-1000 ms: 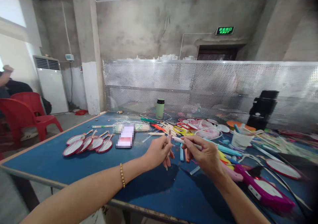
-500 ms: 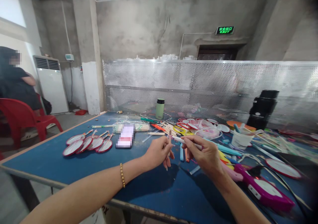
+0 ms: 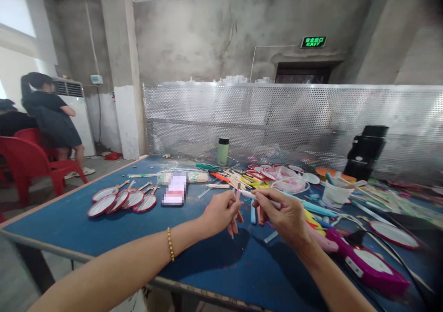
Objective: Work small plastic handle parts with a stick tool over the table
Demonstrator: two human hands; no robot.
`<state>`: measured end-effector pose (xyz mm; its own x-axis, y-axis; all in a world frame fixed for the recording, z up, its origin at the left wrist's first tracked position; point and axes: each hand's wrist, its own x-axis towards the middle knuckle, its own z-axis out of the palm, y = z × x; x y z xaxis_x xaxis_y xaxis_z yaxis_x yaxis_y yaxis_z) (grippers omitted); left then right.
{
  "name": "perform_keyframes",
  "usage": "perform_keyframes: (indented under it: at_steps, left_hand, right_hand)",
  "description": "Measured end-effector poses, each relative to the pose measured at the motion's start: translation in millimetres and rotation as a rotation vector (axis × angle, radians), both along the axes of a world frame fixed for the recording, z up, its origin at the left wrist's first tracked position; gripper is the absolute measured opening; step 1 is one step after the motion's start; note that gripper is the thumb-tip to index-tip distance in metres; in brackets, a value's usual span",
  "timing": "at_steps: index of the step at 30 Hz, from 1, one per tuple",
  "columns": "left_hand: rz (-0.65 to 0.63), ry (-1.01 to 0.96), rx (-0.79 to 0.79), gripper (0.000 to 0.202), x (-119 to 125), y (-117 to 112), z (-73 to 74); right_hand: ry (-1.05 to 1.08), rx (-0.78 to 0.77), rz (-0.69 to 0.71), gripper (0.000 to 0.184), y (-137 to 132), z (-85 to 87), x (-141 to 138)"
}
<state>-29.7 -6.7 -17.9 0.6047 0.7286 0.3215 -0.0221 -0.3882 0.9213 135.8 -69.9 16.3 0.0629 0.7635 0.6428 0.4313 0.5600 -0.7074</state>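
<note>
My left hand (image 3: pixel 221 213) pinches a small wooden stick (image 3: pixel 237 195) upright, just above the blue table (image 3: pixel 104 229). My right hand (image 3: pixel 282 213) grips a white pen-like marker (image 3: pixel 258 196), whose tip points at the top of the stick. Both hands meet over the table's middle, fingers closed. A gold bead bracelet (image 3: pixel 170 244) sits on my left wrist.
Several red-rimmed oval paddles (image 3: pixel 121 199) lie at the left, a blurred phone (image 3: pixel 175 189) beside them. A green flask (image 3: pixel 223 151), a white cup (image 3: pixel 336 193), a purple glue gun (image 3: pixel 363 261) and scattered sticks fill the right. A person stands by red chairs (image 3: pixel 31 159) at far left.
My hands hold almost still; the stick tilts slightly toward the marker. The person at far left has stood up and moved toward the white air-conditioner unit.
</note>
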Motion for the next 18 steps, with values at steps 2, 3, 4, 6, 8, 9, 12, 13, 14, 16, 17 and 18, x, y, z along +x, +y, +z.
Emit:
perform_keyframes:
  at_steps: [2,3,4,6,8,9,12,13,14,16,17,18]
  left_hand:
    - [0.004,0.011,0.002,0.025,-0.5,-0.2,0.1]
    - [0.004,0.012,0.0,0.025,-0.7,-0.4,0.3]
    - [0.002,0.012,-0.002,0.025,-0.8,-0.4,0.5]
    - [-0.003,0.008,-0.003,0.026,-0.7,-0.6,0.9]
    - [-0.007,0.003,-0.003,0.027,-0.5,-0.6,1.1]
    - [-0.008,0.001,-0.003,0.028,-0.3,-0.6,1.1]
    - [0.002,0.013,0.002,0.028,0.0,-0.5,0.8]
    - [0.006,0.018,0.002,0.028,0.0,-0.5,0.6]
    - [0.009,0.022,0.002,0.028,0.1,-0.4,0.5]
    - [0.011,0.024,0.005,0.027,0.1,-0.4,0.5]
    - [0.009,0.023,0.006,0.027,0.0,-0.4,0.6]
    - [0.008,0.019,0.007,0.026,0.0,-0.4,0.7]
  right_hand:
    - [-0.005,0.0,-0.005,0.031,-0.4,0.2,0.0]
    - [-0.005,-0.003,-0.004,0.031,-0.6,0.4,0.0]
    - [-0.006,-0.006,-0.003,0.031,-0.8,0.5,-0.1]
    - [-0.02,-0.012,-0.005,0.031,-1.2,0.8,-0.5]
    - [-0.037,-0.012,-0.009,0.031,-1.4,0.8,-0.8]
    - [-0.038,-0.008,-0.012,0.03,-1.4,0.7,-0.9]
    - [-0.012,0.003,-0.013,0.03,-0.7,-0.3,-0.7]
    - [-0.004,0.005,-0.012,0.03,-0.4,-0.5,-0.6]
    - [0.001,0.006,-0.011,0.03,-0.2,-0.6,-0.5]
    - [-0.006,-0.002,-0.01,0.03,-0.3,-0.1,-0.6]
    - [-0.016,-0.008,-0.012,0.03,-0.5,0.5,-0.9]
    - [-0.027,-0.012,-0.015,0.03,-0.8,1.0,-1.1]
